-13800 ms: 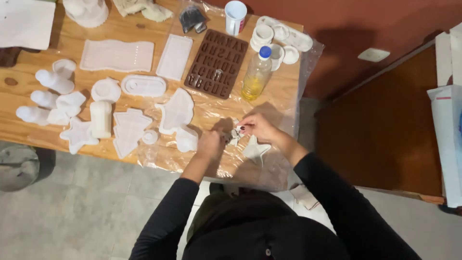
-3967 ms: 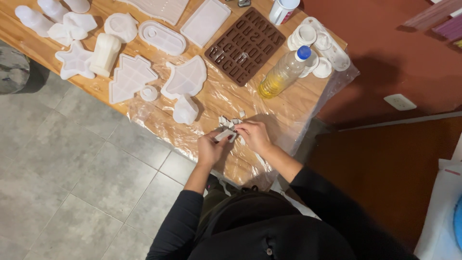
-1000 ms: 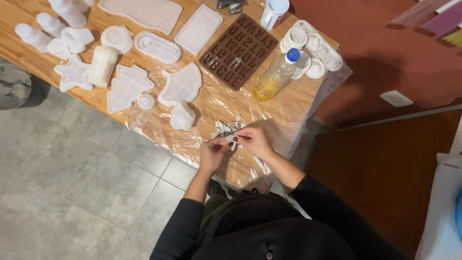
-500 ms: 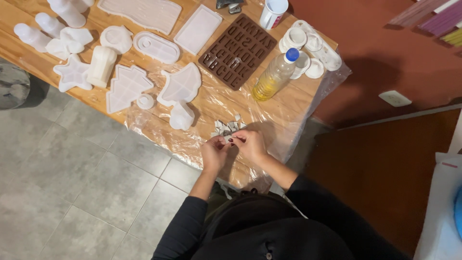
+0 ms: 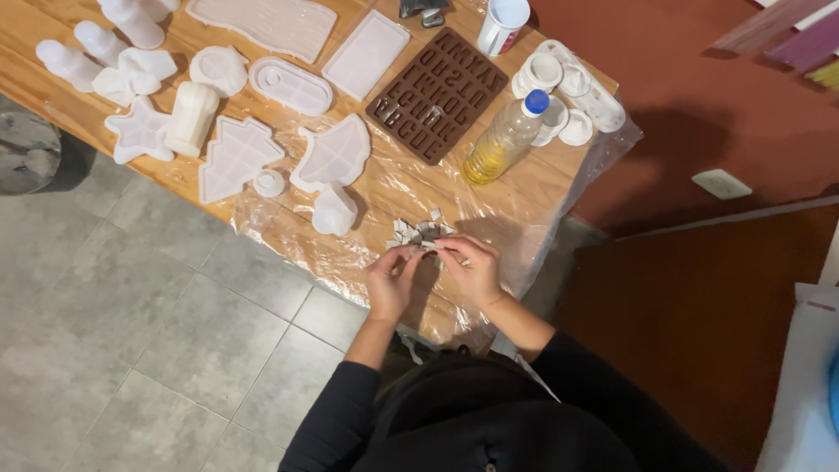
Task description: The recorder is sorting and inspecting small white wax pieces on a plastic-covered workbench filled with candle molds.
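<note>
Table [image 5: 52, 65] first: wooden top, near edge running diagonally from upper left down toward the person, floor tiles directly below it. Clear plastic sheet [image 5: 559, 218] covers the working end, overhangs that edge, and looks wrinkled and slick.

Brown letter mould [image 5: 437, 92] lies flat mid-table. Plastic bottle [image 5: 505, 140], yellow liquid, blue cap, lies on its side just right of it, near the working spot; round, so my guess is a knock would roll it. White moulds: tree shape [image 5: 232, 157], star [image 5: 140, 131], leaf-like one [image 5: 334, 156], small domed one [image 5: 334, 210] closest to the hands.

Small pile of pale flat pieces [image 5: 418, 232] sits on the sheet, just beyond the fingertips, close to the table edge.

Left hand [image 5: 389, 281] and right hand [image 5: 472, 275] meet over the sheet, fingertips pinched together on one small pale piece [image 5: 426, 254]. Too small to tell exactly which fingers carry it.

Handling, as judgement:
- piece looks thin, light and stiff; irregular outline suggests brittle, possibly sharp-edged
- pinch by the edges, light pressure, avoid bending
- slippery sheet underneath, so loose pieces may skate

Room: open sheet to the right of the hands, toward the corner. Left is tighter with the domed mould near. Edge lies right under the wrists, so anything dropped toward the body likely goes to the floor.
</note>
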